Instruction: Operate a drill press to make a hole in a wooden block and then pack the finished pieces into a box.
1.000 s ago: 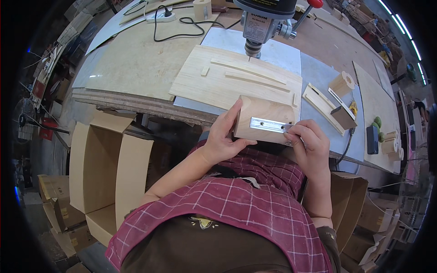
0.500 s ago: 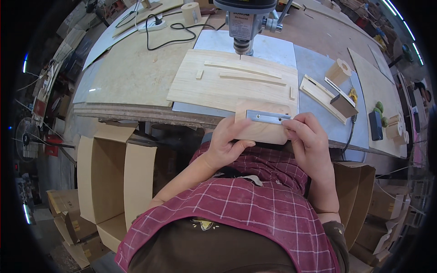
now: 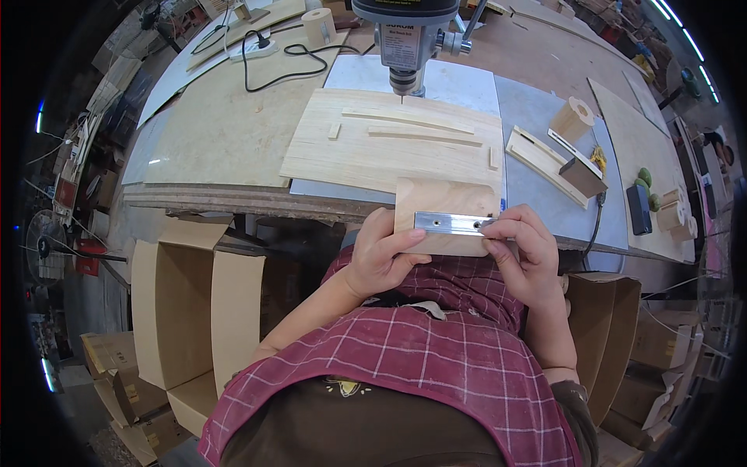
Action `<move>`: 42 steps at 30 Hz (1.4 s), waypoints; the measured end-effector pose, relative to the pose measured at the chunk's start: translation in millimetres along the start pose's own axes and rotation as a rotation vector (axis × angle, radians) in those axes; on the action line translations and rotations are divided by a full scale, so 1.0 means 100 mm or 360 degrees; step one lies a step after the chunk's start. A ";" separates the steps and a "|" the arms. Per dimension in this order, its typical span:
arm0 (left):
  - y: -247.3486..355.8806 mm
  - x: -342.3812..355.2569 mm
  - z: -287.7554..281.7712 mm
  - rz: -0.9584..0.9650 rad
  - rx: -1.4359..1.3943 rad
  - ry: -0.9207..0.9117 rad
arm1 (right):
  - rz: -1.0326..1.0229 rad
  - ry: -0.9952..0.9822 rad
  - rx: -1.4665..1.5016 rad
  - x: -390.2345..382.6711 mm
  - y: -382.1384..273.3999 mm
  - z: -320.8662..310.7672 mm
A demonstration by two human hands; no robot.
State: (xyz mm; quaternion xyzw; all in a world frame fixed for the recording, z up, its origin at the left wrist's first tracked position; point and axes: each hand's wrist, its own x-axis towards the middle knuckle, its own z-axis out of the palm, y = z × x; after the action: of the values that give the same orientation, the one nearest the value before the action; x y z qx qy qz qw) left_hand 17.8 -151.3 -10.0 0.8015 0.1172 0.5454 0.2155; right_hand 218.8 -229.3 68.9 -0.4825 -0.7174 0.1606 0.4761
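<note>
A small wooden block [image 3: 445,193] with rounded upper corners is held in front of me at the bench edge. A shiny metal strip [image 3: 447,226] with screw holes lies across its face. My left hand [image 3: 377,253] grips the block's left side, one fingertip pressing the strip's left end. At the other end, my right hand [image 3: 525,253] is closed, its thumb and fingertips pinching at the strip's right end and the block's edge. Whether a small part sits between those fingertips is hidden.
Beyond the block stands a drill press [image 3: 405,54] over a wide wooden board [image 3: 319,148] with thin strips. Right of it lie a wooden jig [image 3: 545,163], a wooden cylinder [image 3: 572,117] and a black box [image 3: 640,208]. An open cardboard box [image 3: 183,311] is below left.
The block has tipped up, showing more of its face. My left fingers have come down onto the strip's left end. My right hand stays at the strip's right end.
</note>
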 end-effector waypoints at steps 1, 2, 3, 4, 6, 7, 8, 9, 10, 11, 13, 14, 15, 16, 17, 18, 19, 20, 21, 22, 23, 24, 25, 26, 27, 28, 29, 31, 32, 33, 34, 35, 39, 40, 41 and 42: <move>0.00 -0.01 0.00 -0.0004 0.0002 0.0002 | -0.0030 -0.0007 -0.0024 0.00 -0.01 0.00; -0.01 -0.01 0.01 0.0001 -0.0010 0.0017 | -0.0059 -0.0014 -0.0049 -0.01 -0.01 0.00; -0.01 -0.02 0.01 0.0006 -0.0024 0.0033 | -0.0059 -0.0018 -0.0046 -0.01 -0.01 0.01; -0.01 -0.02 0.01 0.0004 -0.0024 0.0034 | -0.0055 -0.0016 -0.0050 -0.01 -0.01 0.02; -0.01 -0.03 0.00 -0.0016 0.0009 0.0019 | -0.0051 -0.0016 -0.0053 -0.01 -0.01 0.02; -0.01 -0.03 0.00 -0.0019 0.0013 0.0022 | -0.0066 -0.0018 -0.0060 -0.01 -0.02 0.02; 0.00 -0.04 0.00 -0.0016 0.0008 0.0032 | -0.0082 -0.0019 -0.0066 -0.01 -0.02 0.02; 0.00 -0.04 0.01 -0.0013 0.0003 0.0042 | -0.0084 -0.0024 -0.0063 -0.01 -0.02 0.03; 0.00 -0.04 0.01 -0.0016 0.0005 0.0045 | -0.0089 -0.0023 -0.0072 -0.01 -0.02 0.03; 0.00 -0.03 0.00 -0.0012 -0.0002 0.0050 | -0.0094 -0.0023 -0.0081 -0.01 -0.02 0.03; 0.01 -0.02 0.01 -0.0009 -0.0007 0.0056 | -0.0086 -0.0029 -0.0083 -0.01 -0.02 0.03; 0.01 -0.02 0.01 -0.0006 0.0001 0.0060 | -0.0075 -0.0031 -0.0086 -0.01 -0.02 0.03; 0.01 -0.02 0.01 -0.0003 0.0008 0.0064 | -0.0076 -0.0033 -0.0085 -0.01 -0.02 0.03; 0.00 -0.03 0.01 -0.0004 0.0010 0.0065 | -0.0080 -0.0028 -0.0093 -0.01 -0.02 0.04; -0.01 -0.04 0.01 -0.0002 0.0008 0.0055 | -0.0083 -0.0022 -0.0100 -0.02 -0.02 0.04; -0.01 -0.04 0.00 0.0000 0.0006 0.0043 | -0.0083 -0.0024 -0.0098 -0.02 -0.02 0.04; -0.01 -0.04 0.01 -0.0001 0.0006 0.0044 | -0.0074 -0.0026 -0.0100 -0.02 -0.02 0.05; -0.01 -0.04 0.01 0.0002 0.0013 0.0050 | -0.0065 -0.0028 -0.0102 -0.03 -0.02 0.05; -0.01 -0.04 0.01 0.0005 0.0020 0.0054 | -0.0064 -0.0028 -0.0102 -0.03 -0.01 0.05; -0.01 -0.04 0.01 0.0004 0.0020 0.0054 | -0.0071 -0.0035 -0.0111 -0.03 -0.01 0.05; -0.02 -0.05 0.01 0.0011 0.0022 0.0051 | -0.0078 -0.0042 -0.0120 -0.03 -0.01 0.06; -0.02 -0.06 0.01 0.0017 0.0024 0.0049 | -0.0077 -0.0042 -0.0120 -0.03 -0.01 0.06; -0.03 -0.06 0.01 0.0017 0.0021 0.0047 | -0.0075 -0.0042 -0.0121 -0.03 -0.02 0.06; -0.04 -0.07 0.01 0.0015 0.0023 0.0043 | -0.0073 -0.0043 -0.0122 -0.03 -0.02 0.07; -0.04 -0.08 0.02 0.0012 0.0025 0.0039 | -0.0071 -0.0042 -0.0123 -0.03 -0.02 0.07; -0.05 -0.08 0.02 0.0014 0.0021 0.0036 | -0.0068 -0.0042 -0.0122 -0.03 -0.02 0.07; -0.06 -0.07 0.02 0.0029 0.0015 0.0035 | -0.0066 -0.0043 -0.0120 -0.03 -0.02 0.07; -0.07 -0.07 0.02 0.0045 0.0006 0.0031 | -0.0071 -0.0042 -0.0123 -0.03 -0.01 0.07; -0.07 -0.08 0.02 0.0042 0.0020 0.0020 | -0.0079 -0.0044 -0.0124 -0.03 0.00 0.07; -0.07 -0.08 0.01 0.0040 0.0033 0.0009 | -0.0078 -0.0039 -0.0128 -0.03 0.01 0.07; -0.08 -0.07 0.02 0.0052 0.0016 0.0003 | -0.0074 -0.0031 -0.0122 -0.04 0.01 0.06; -0.08 -0.06 0.03 0.0061 0.0011 0.0006 | -0.0071 -0.0020 -0.0120 -0.05 0.02 0.05; -0.08 -0.01 0.06 0.0046 -0.0002 0.0033 | 0.0079 0.0012 -0.0050 -0.04 0.08 0.02; -0.07 0.00 0.07 0.0078 -0.0049 0.0028 | 0.0089 0.0045 -0.0095 -0.05 0.09 0.00; -0.06 0.02 0.10 0.0053 -0.0020 -0.0032 | 0.0173 -0.0001 -0.0033 -0.07 0.14 -0.05; -0.04 0.04 0.13 0.0031 0.0010 -0.0092 | 0.0254 -0.0045 0.0031 -0.11 0.19 -0.11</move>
State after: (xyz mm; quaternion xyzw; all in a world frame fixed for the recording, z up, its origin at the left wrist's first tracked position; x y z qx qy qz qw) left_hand 31.7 -148.5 -12.4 0.8187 0.1048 0.5237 0.2110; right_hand 238.6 -231.8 55.6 -0.5313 -0.6817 0.2119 0.4563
